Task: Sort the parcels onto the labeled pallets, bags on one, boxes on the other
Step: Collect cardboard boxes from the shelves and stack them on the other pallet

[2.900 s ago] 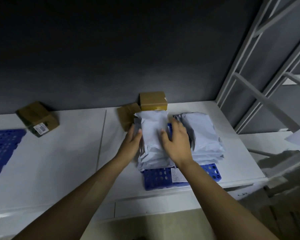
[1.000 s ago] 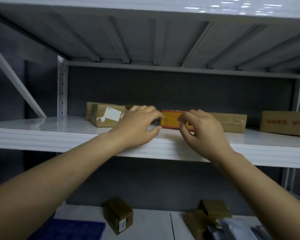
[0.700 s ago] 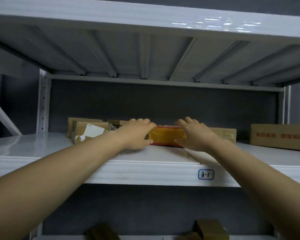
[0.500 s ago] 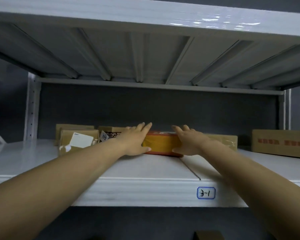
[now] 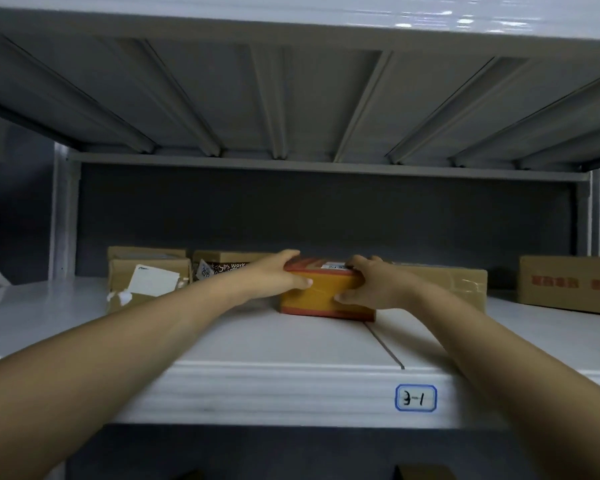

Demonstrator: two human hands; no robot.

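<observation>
Head: L+R hands (image 5: 274,277) (image 5: 374,287) round orange box (image 5: 321,293)

The flat orange-yellow cardboard box with red edges (image 5: 321,301) lies level, mid-scene, on the white metal shelf (image 5: 257,344).

Both bare forearms stretch forward, nearly straight. The left arm enters from 8 o'clock and the right arm from 4 o'clock, and they converge just below the middle of the view. The left hand (image 5: 278,275) grips the left end of the orange box (image 5: 321,296), with its fingers curled over the top edge and its thumb pressed on the front face. The right hand (image 5: 371,285) grips the right end in the same way. The thumbs point toward each other without touching. Both wrists lie roughly in line with the forearms.
</observation>
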